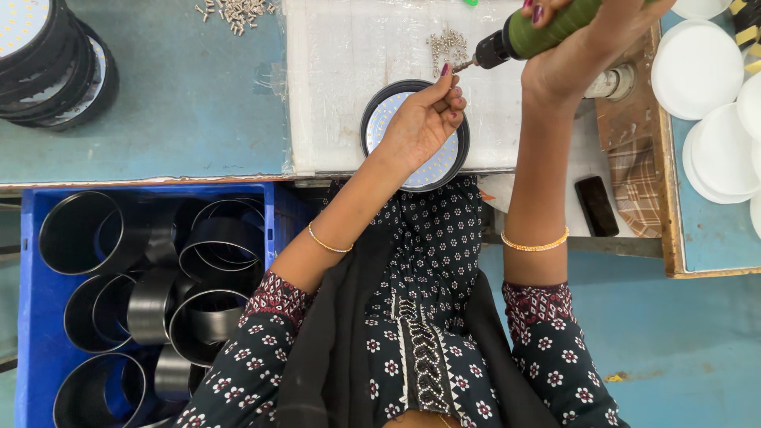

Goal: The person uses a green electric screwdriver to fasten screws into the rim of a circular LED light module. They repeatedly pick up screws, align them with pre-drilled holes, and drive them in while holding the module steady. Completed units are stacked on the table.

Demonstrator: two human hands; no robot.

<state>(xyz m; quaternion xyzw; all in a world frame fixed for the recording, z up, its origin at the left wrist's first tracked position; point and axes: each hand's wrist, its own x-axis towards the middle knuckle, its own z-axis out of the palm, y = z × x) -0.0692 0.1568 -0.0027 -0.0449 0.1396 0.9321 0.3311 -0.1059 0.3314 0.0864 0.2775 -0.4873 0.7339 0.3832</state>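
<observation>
A round black lamp housing (414, 136) with a white disc of small light dots inside lies on the white board (341, 87). My left hand (426, 117) rests on the housing and pinches something tiny at the screwdriver tip, too small to see. My right hand (583, 43) grips a green-handled electric screwdriver (533, 33), its black nose and bit pointing left and down toward my left fingertips. A small heap of screws (448, 41) lies on the board just above the housing.
A blue crate (36, 309) at lower left holds several black ring housings. Finished black lamps (47, 59) are stacked at top left, more screws (238, 11) beside them. White round covers (705, 71) lie at right. A black phone (596, 205) rests near the bench edge.
</observation>
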